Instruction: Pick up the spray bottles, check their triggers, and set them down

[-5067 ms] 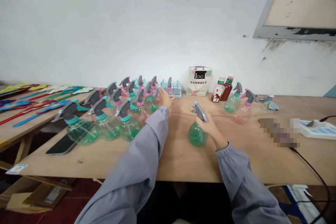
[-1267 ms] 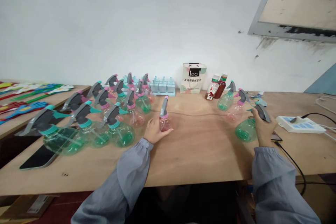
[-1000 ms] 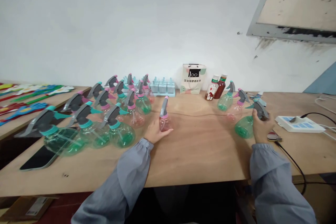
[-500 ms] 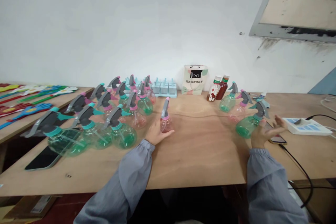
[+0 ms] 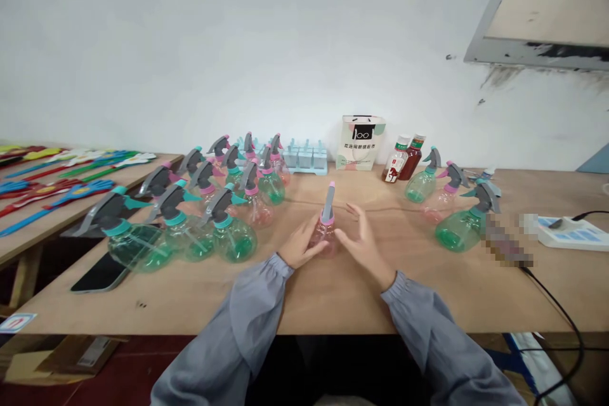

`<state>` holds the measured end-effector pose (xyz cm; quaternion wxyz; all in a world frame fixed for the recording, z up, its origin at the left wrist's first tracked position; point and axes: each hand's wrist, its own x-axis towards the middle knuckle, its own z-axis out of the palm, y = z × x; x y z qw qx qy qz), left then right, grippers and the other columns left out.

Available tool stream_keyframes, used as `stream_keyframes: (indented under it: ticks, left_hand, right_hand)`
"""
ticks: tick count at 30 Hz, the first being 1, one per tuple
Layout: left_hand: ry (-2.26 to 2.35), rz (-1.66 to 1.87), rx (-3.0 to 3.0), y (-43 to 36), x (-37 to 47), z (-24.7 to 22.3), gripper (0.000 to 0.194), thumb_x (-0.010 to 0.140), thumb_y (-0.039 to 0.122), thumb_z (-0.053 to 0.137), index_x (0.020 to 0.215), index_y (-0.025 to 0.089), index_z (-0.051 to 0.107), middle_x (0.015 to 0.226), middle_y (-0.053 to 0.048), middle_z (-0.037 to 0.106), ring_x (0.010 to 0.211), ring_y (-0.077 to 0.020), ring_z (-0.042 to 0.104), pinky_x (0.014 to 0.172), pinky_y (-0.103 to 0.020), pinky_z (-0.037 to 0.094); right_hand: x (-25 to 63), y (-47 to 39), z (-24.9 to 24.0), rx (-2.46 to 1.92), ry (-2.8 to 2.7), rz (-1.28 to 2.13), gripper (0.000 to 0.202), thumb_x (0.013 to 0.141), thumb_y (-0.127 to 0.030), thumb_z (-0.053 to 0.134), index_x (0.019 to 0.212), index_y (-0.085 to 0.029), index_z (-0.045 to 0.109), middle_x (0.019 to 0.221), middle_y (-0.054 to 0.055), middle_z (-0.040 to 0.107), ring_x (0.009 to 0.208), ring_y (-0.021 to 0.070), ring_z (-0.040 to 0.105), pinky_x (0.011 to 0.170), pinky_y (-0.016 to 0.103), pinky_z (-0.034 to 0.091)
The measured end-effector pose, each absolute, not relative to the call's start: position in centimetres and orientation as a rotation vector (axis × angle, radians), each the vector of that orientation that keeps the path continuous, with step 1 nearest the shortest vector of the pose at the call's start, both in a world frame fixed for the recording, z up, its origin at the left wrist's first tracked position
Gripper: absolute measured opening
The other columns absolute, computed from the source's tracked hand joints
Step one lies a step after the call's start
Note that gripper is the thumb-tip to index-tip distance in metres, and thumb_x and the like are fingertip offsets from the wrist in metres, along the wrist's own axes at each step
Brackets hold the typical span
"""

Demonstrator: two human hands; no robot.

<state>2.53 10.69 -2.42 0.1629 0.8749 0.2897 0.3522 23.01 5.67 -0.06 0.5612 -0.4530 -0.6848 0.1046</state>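
Note:
A small spray bottle (image 5: 328, 203) with a clear pink body, pink collar and grey trigger head stands upright on the wooden table in front of me. My left hand (image 5: 303, 243) wraps around its left side, with the thumb across the front. On the other side, my right hand (image 5: 365, 242) is open, fingers apart, its thumb close to the bottle; whether it touches cannot be made out. To the left stand several more spray bottles, among them a green one (image 5: 235, 241) and a pink one (image 5: 259, 210). On the right a green spray bottle (image 5: 459, 231) ends a short row.
A paper bag (image 5: 360, 149), two sauce bottles (image 5: 403, 158) and a light-blue popsicle mould (image 5: 307, 160) stand by the wall. A dark phone (image 5: 101, 274) lies at left, a white power strip (image 5: 573, 233) at right. Colourful flower-shaped items (image 5: 76, 193) cover the side table.
My right hand has moved left, from beside the right-hand green spray bottle to the pink one. The pink bottle sits slightly nearer me, my left hand still around it. The view has shifted slightly.

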Motion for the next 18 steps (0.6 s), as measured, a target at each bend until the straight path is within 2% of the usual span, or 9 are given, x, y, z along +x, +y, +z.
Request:
stream_keyframes:
  ticks: [2,4,9,12,15,18]
  left_hand:
    - [0.772,0.990,2.533,10.1,3.1,-2.3,0.078,0.095,0.059,0.050,0.158,0.022,0.025,0.153,-0.016,0.050,0.138,-0.0290,0.052,0.113,-0.044,0.046]
    - [0.720,0.984,2.589,9.6,3.7,-2.4,0.079,0.093,0.063,0.051,0.157,0.022,0.029,0.147,-0.017,0.055,0.132,-0.0292,0.058,0.109,-0.044,0.049]
    - [0.751,0.963,2.705,9.2,4.6,-2.5,0.084,0.086,0.072,0.054,0.148,0.018,0.044,0.133,-0.020,0.065,0.124,-0.0326,0.064,0.105,-0.048,0.051]
    - [0.797,0.930,2.703,8.9,4.4,-2.0,0.085,0.086,0.075,0.050,0.147,0.016,0.046,0.131,-0.021,0.065,0.122,-0.0331,0.064,0.107,-0.050,0.050]
    - [0.947,0.924,2.623,6.5,4.3,-1.8,0.074,0.091,0.068,0.047,0.145,0.018,0.049,0.136,-0.020,0.062,0.127,-0.0325,0.060,0.105,-0.051,0.051]
    - [1.100,0.894,2.554,1.5,5.1,-2.9,0.057,0.093,0.059,0.049,0.139,0.027,0.056,0.129,-0.015,0.066,0.120,-0.0314,0.064,0.092,-0.051,0.057]
  right_hand:
    - [21.9,6.1,-0.4,-1.035,-1.603,0.403,0.084,0.079,-0.048,0.075,0.149,-0.024,0.033,0.150,0.017,0.047,0.141,0.0316,0.046,0.115,0.055,0.042]
    - [21.4,6.2,-0.4,-0.994,-1.555,0.471,0.093,0.077,-0.047,0.078,0.153,-0.025,0.028,0.153,0.018,0.044,0.143,0.0317,0.043,0.114,0.054,0.043]
    - [21.6,6.2,0.4,-0.961,-1.487,0.529,0.072,0.083,-0.044,0.072,0.147,-0.027,0.042,0.144,0.015,0.055,0.129,0.0280,0.057,0.099,0.045,0.056]
    - [21.9,6.2,0.7,-0.950,-1.505,0.531,0.063,0.085,-0.041,0.068,0.141,-0.025,0.048,0.142,0.015,0.058,0.127,0.0275,0.059,0.097,0.044,0.057]
    - [22.1,6.3,0.8,-0.939,-1.458,0.482,0.058,0.084,-0.038,0.066,0.139,-0.025,0.051,0.139,0.013,0.060,0.129,0.0280,0.058,0.101,0.046,0.055]
    - [22.3,6.3,1.0,-0.938,-1.383,0.461,0.056,0.083,-0.035,0.065,0.137,-0.027,0.052,0.137,0.012,0.062,0.125,0.0283,0.060,0.098,0.048,0.056]
